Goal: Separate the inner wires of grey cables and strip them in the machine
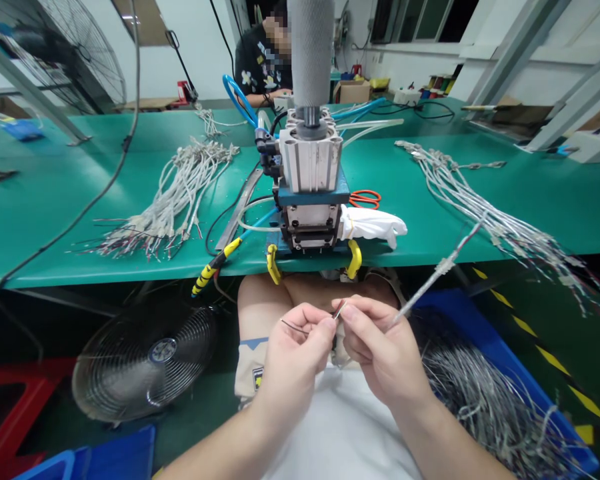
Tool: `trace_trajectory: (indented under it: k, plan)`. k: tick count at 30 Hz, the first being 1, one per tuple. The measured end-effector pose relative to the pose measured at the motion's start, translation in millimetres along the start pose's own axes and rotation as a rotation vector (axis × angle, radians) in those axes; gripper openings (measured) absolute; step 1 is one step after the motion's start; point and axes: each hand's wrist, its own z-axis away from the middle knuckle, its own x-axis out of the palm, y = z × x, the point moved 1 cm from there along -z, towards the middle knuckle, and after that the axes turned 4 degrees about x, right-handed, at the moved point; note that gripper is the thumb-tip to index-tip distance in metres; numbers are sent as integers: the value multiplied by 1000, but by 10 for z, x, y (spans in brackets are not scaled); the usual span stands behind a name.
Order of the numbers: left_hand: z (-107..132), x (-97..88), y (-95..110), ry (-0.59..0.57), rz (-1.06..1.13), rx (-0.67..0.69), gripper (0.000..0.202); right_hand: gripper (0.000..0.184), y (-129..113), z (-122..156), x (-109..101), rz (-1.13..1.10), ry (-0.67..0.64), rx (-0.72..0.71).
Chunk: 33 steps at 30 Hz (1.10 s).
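Observation:
Over my lap, my left hand (295, 353) and my right hand (380, 350) meet fingertip to fingertip. The left pinches thin dark wire strands (295, 327) that stick out to the left. The right grips a grey cable (437, 273) whose length runs up and right toward the table. Both hands are closed on the same cable's end. Straight ahead, at the table's near edge, stands a small pneumatic press (310, 180) with a blue base and a grey cylinder on top.
On the green table (55, 200) lie a bundle of white cables (175, 200) at left and another bundle (500, 220) at right. A blue bin (495, 347) of cables sits by my right knee. A floor fan (145, 360) stands at lower left. Another person (263, 60) sits across the table.

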Motion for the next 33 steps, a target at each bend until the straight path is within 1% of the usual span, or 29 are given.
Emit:
trace_trajectory:
  k: [4,7,11,13,18,22,25,27,29,31,33]
  plan:
    - [26,18,58,-50,97,-99,22,16,-49,-7,-56,44,-72,-9]
    - [31,24,83,-79,124,-145,23,13,-55,-11,-84,94,-107,9]
    - [37,-1,65,-75,70,-134,23,8,-62,7,-98,108,-82,8]
    - [43,-12,56,-73,15,-116,25,6,-98,17,-110,166,-75,10]
    - [36,-19,78,-62,-93,-87,25,23,-292,6,-156,373,-71,-18]
    - [29,-16,101,-51,-156,-87,25,19,-400,-7,-166,516,-39,-17]
    - [32,-18,108,-38,-157,-87,24,20,-407,7,-161,599,-57,-8]
    - [29,-25,117,-33,-146,-100,23,16,-410,25,-166,625,-67,-59]
    - [18,-37,130,-45,-144,-130,23,2,-434,46,-176,689,-92,-183]
    - [2,-51,144,-89,-148,-172,22,20,-472,63,-181,799,-180,-293]
    - [-12,-66,155,-137,-156,-208,20,32,-504,72,-177,905,-300,-301]
